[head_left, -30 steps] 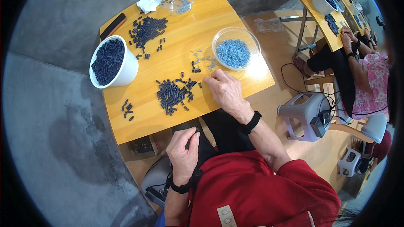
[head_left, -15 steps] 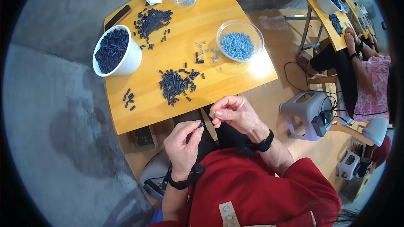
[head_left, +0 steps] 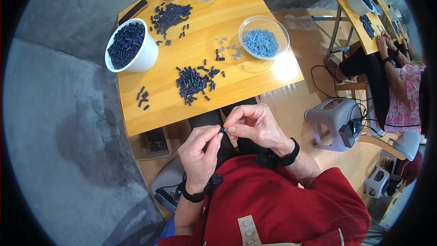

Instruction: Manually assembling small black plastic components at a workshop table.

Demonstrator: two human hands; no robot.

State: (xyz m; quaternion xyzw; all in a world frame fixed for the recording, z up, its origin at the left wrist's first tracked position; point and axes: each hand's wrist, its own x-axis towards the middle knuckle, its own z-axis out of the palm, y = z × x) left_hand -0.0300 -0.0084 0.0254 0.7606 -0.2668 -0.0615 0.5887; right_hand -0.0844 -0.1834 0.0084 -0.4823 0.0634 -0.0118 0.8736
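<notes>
Two hands meet below the surface's (head_left: 150, 118) near edge: left hand (head_left: 199, 155) and right hand (head_left: 255, 125) each pinch one small dark piece (head_left: 223, 130) between fingertips, above the lap, with a dark pile (head_left: 193, 82) beyond.

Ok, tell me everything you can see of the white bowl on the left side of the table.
The round white bowl, smooth and opaque like plastic or ceramic, stands upright near the left edge of the yellow wooden table. It is filled almost to the rim with small dark cylindrical pieces. Its wall looks plain and slightly tapered. Neither hand touches it; both are off the table, near the person's lap. A few loose dark pieces lie on the wood just in front of it, apart from it.
</notes>
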